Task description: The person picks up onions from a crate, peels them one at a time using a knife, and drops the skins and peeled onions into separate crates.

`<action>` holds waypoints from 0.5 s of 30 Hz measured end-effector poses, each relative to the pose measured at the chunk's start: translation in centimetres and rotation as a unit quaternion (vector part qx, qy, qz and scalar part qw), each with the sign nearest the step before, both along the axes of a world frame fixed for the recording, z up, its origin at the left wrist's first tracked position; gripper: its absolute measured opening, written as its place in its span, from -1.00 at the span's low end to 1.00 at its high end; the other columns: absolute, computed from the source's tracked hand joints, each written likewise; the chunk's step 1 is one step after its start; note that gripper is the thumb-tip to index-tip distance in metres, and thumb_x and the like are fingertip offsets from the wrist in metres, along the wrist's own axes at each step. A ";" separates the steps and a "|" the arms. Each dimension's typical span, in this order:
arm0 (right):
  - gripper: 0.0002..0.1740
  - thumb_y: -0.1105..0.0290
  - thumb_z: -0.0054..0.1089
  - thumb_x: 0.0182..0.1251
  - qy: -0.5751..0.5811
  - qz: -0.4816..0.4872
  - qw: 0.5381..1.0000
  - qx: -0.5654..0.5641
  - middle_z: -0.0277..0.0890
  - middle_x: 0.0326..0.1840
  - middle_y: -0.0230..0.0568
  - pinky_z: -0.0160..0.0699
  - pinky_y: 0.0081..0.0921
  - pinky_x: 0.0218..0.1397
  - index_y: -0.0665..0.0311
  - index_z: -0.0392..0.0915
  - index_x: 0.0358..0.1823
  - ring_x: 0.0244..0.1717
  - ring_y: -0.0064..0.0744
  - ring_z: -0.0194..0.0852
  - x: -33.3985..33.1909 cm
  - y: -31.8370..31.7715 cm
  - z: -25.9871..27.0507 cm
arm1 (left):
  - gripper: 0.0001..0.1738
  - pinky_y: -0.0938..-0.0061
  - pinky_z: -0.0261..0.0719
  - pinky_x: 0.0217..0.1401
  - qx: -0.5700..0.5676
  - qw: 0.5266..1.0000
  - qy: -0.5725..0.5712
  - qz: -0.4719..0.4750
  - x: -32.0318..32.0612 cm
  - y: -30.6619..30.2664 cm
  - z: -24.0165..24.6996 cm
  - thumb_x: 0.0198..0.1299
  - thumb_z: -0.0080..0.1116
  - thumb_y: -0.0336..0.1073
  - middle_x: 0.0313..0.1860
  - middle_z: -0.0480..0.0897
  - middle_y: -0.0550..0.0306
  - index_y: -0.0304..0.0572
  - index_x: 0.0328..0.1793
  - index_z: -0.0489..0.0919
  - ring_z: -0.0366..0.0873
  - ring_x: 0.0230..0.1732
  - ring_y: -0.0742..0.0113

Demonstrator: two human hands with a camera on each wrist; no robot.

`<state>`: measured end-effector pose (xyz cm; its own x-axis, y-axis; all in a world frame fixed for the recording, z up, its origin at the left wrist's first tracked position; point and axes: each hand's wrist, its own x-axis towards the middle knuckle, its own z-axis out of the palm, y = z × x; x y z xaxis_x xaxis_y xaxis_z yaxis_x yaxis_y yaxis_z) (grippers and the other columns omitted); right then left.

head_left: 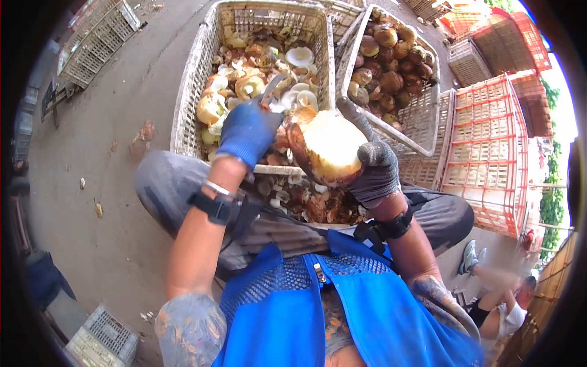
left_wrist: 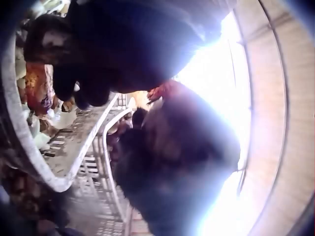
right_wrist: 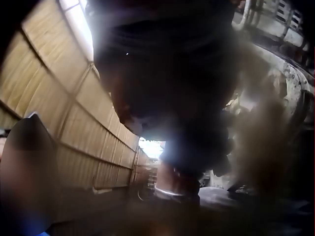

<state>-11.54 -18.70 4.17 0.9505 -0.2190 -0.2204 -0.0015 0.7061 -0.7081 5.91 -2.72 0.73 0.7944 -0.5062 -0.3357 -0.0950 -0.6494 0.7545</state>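
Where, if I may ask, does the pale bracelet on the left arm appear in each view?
Head: pale bracelet, left of centre.
Left wrist: not visible.
Right wrist: the bracelet, low, near centre.
Shared landmark: the gloved left hand, also across the top of the left wrist view.

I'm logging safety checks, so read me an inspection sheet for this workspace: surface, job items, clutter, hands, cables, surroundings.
Surface: grey ground, with scattered scraps.
Job's things: large bulb, pale and partly peeled; peelings crate in front of the person; second crate to its right, holding brown bulbs.
Clutter: those scraps, left of the crates.
Hands: left hand holds what looks like a knife; right hand grips the large bulb.
Cables: nothing seen.
Surroundings: netted crates and another person, to the right.
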 end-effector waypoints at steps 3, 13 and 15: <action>0.17 0.32 0.58 0.01 -0.026 -0.040 0.999 0.012 0.40 0.45 -0.10 0.61 -0.08 0.40 0.17 0.11 0.69 0.42 -0.07 0.45 0.7 -1.1 -0.4 | -0.63 0.45 0.74 -0.40 -0.185 0.969 0.124 0.108 -1.7 2.2 -1.3 0.18 0.30 -0.34 -0.39 0.78 -0.03 -0.38 0.09 0.69 0.76 -0.45 0.37; 0.25 -0.05 0.66 0.02 -0.056 0.029 0.987 -0.147 0.35 0.54 -0.09 0.38 -0.23 0.56 0.30 0.13 0.65 0.49 -0.12 0.38 0.1 -1.5 3.3 | -0.47 0.50 0.70 -0.04 -0.308 0.950 -0.013 -0.056 -5.7 2.2 5.4 0.26 0.20 -0.50 0.06 0.80 0.13 -0.23 0.40 0.63 0.73 -0.08 0.48; 0.18 -0.34 0.42 0.18 0.009 0.043 0.998 -0.042 0.31 0.58 -0.03 0.21 0.00 0.65 0.26 0.16 0.63 0.57 0.01 0.28 -1.8 -2.4 0.9 | -0.46 0.44 0.70 0.08 -0.318 0.911 -0.217 -0.147 -6.2 1.8 5.2 0.24 0.18 -0.61 0.14 0.80 0.05 -0.15 0.36 0.67 0.76 0.04 0.40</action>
<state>-13.38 -21.14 5.09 0.9626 -0.1542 -0.2228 -0.0740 0.6412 -0.7638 -0.29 -0.93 5.96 0.5807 -0.7012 0.4136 -0.5740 0.0077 0.8188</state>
